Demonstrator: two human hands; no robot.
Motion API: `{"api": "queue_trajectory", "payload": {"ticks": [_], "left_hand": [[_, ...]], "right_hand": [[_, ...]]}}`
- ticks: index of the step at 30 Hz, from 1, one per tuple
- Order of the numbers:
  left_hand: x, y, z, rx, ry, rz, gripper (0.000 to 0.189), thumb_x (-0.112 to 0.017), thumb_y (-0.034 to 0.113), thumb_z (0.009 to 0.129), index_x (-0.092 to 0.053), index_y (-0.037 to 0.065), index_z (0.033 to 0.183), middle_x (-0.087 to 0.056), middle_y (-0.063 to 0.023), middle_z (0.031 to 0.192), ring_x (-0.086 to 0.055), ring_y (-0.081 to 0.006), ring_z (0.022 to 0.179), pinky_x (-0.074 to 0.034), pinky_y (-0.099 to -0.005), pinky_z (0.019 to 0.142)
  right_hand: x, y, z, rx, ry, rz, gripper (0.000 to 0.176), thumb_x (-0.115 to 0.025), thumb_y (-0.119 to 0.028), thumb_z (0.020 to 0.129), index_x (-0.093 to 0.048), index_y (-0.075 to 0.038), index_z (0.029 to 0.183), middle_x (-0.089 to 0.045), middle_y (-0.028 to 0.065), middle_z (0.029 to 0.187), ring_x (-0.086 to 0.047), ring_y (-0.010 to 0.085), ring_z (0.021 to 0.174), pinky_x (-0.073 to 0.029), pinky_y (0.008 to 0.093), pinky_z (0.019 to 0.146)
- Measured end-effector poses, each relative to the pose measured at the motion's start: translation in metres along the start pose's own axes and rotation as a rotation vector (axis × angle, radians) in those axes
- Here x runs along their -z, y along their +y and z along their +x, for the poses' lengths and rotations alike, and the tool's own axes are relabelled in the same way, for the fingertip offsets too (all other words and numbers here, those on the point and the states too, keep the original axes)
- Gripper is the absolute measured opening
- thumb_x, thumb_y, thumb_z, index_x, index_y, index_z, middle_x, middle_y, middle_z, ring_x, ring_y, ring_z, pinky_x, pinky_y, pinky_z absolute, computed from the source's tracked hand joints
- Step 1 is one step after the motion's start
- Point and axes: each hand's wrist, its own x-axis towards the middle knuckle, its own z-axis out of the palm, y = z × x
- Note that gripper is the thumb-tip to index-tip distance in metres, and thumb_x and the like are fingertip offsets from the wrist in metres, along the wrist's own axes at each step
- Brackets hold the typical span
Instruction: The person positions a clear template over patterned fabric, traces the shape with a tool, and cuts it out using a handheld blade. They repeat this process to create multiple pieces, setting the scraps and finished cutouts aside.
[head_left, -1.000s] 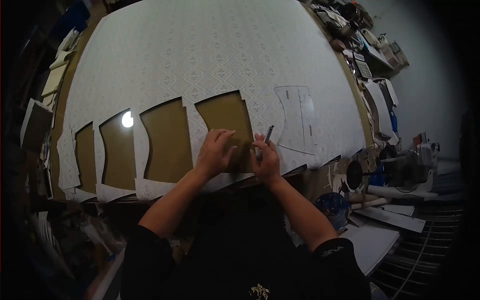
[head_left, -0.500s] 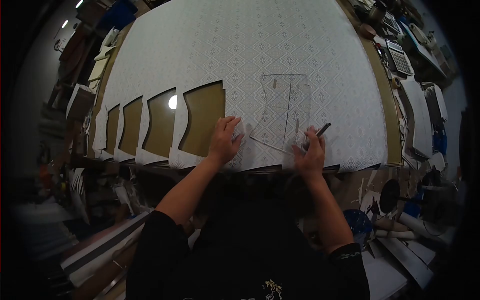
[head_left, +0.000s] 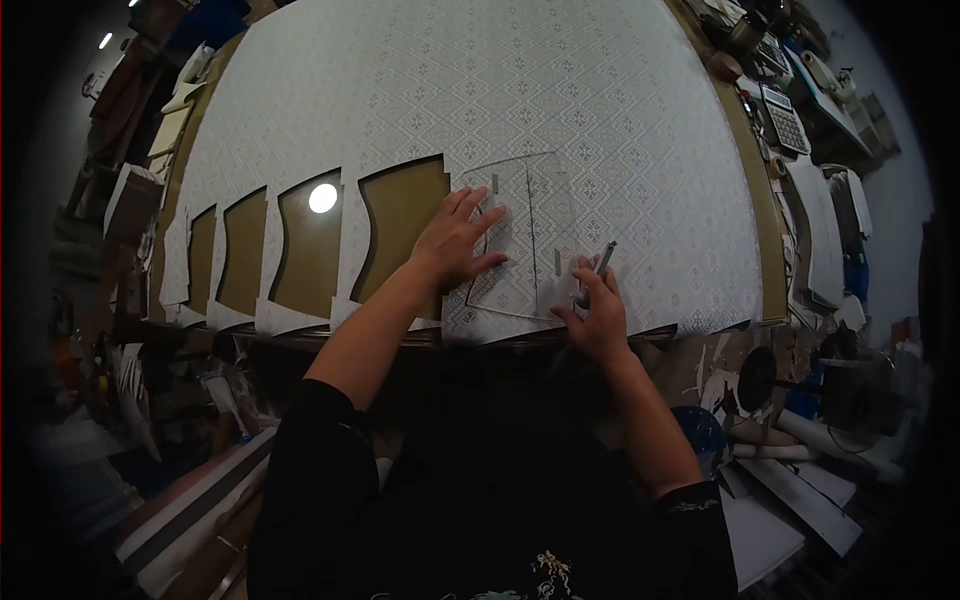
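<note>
A clear, thin template [head_left: 546, 222] with curved edges and a dark line down its middle lies flat on a pale sheet with a woven-looking diamond pattern [head_left: 620, 110]. My left hand [head_left: 455, 240] rests with spread fingers over the template's left edge, close to the nearest cut-out. Between the fingers of my right hand [head_left: 598, 312] is a slim grey utility knife [head_left: 606, 257], its end pointing up and away; the blade is too small to make out. That hand is at the template's lower right corner.
Several curved cut-outs [head_left: 405, 225] run leftward along the sheet's near edge, baring the olive-brown tabletop. A calculator [head_left: 783, 118] sits among tools on the right. Rolls [head_left: 195, 500] lie below left; a dark fan-like object [head_left: 757, 380] stands below right.
The template has slid left, up against the nearest cut-out. My left hand has moved up onto it, and my right hand has shifted left with the knife. The view has shifted slightly.
</note>
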Motion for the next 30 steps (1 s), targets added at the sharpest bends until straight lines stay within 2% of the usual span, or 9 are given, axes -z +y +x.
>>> {"api": "queue_trajectory", "payload": {"ticks": [2, 4, 8, 10, 17, 19, 28, 30], "left_hand": [[-0.002, -0.006, 0.001, -0.029, 0.005, -0.017, 0.073, -0.076, 0.055, 0.091, -0.056, 0.019, 0.152, -0.039, -0.0218, 0.164, -0.031, -0.0450, 0.153, -0.029, -0.0537, 0.127], [-0.003, -0.007, -0.001, -0.028, 0.027, -0.013, 0.079, -0.074, 0.059, 0.091, -0.054, 0.016, 0.153, -0.039, -0.0224, 0.163, -0.032, -0.0449, 0.152, -0.026, -0.0544, 0.128], [-0.007, -0.016, 0.001, -0.064, 0.066, -0.079, 0.085, -0.074, 0.060, 0.090, -0.050, 0.012, 0.156, -0.038, -0.0239, 0.163, -0.031, -0.0453, 0.153, -0.024, -0.0547, 0.129], [-0.008, -0.017, 0.000, -0.080, 0.038, -0.054, 0.090, -0.073, 0.062, 0.090, -0.046, 0.009, 0.158, -0.036, -0.0256, 0.166, -0.029, -0.0455, 0.156, -0.021, -0.0549, 0.130], [-0.013, -0.017, -0.001, -0.045, 0.010, -0.042, 0.093, -0.067, 0.067, 0.092, -0.044, 0.007, 0.159, -0.031, -0.0243, 0.170, -0.025, -0.0432, 0.159, -0.016, -0.0536, 0.131], [-0.014, -0.017, 0.000, -0.056, 0.018, -0.009, 0.094, -0.066, 0.068, 0.092, -0.044, 0.007, 0.160, -0.031, -0.0231, 0.171, -0.025, -0.0425, 0.159, -0.016, -0.0531, 0.131], [0.000, -0.010, 0.007, -0.030, -0.080, 0.073, 0.091, -0.070, 0.066, 0.090, -0.048, 0.010, 0.157, -0.033, -0.0222, 0.169, -0.028, -0.0414, 0.158, -0.018, -0.0545, 0.131], [-0.003, -0.010, 0.005, -0.040, -0.046, 0.068, 0.090, -0.070, 0.067, 0.090, -0.049, 0.010, 0.157, -0.034, -0.0216, 0.169, -0.028, -0.0415, 0.158, -0.018, -0.0546, 0.131]], "right_hand": [[-0.003, -0.001, -0.008, -0.006, 0.043, -0.020, 0.066, -0.092, -0.014, 0.075, -0.058, -0.006, 0.132, -0.060, 0.0235, 0.150, -0.053, 0.0483, 0.138, -0.039, 0.0541, 0.118], [-0.003, -0.010, -0.013, -0.016, 0.023, -0.041, 0.068, -0.092, -0.015, 0.076, -0.057, -0.005, 0.133, -0.059, 0.0231, 0.151, -0.051, 0.0479, 0.143, -0.036, 0.0529, 0.121], [0.003, -0.019, -0.010, -0.047, -0.023, -0.067, 0.068, -0.092, -0.014, 0.077, -0.057, -0.005, 0.134, -0.059, 0.0228, 0.151, -0.050, 0.0470, 0.144, -0.036, 0.0524, 0.121], [0.003, -0.019, -0.010, -0.085, -0.063, -0.058, 0.072, -0.092, -0.009, 0.075, -0.055, -0.005, 0.136, -0.056, 0.0212, 0.155, -0.043, 0.0425, 0.151, -0.036, 0.0500, 0.123], [0.004, -0.017, -0.009, -0.072, -0.062, -0.066, 0.072, -0.093, -0.011, 0.074, -0.056, -0.006, 0.135, -0.058, 0.0208, 0.154, -0.044, 0.0421, 0.150, -0.037, 0.0491, 0.124], [0.008, -0.017, -0.008, -0.043, -0.055, -0.118, 0.068, -0.093, -0.020, 0.077, -0.058, -0.006, 0.133, -0.061, 0.0195, 0.150, -0.050, 0.0456, 0.144, -0.042, 0.0511, 0.119], [0.004, -0.008, -0.012, 0.002, 0.008, -0.061, 0.068, -0.093, -0.025, 0.078, -0.059, -0.007, 0.133, -0.062, 0.0175, 0.150, -0.051, 0.0465, 0.142, -0.041, 0.0514, 0.118], [0.004, -0.007, -0.011, 0.002, 0.012, -0.036, 0.067, -0.093, -0.025, 0.078, -0.059, -0.007, 0.133, -0.062, 0.0174, 0.150, -0.051, 0.0460, 0.142, -0.040, 0.0518, 0.119]]}}
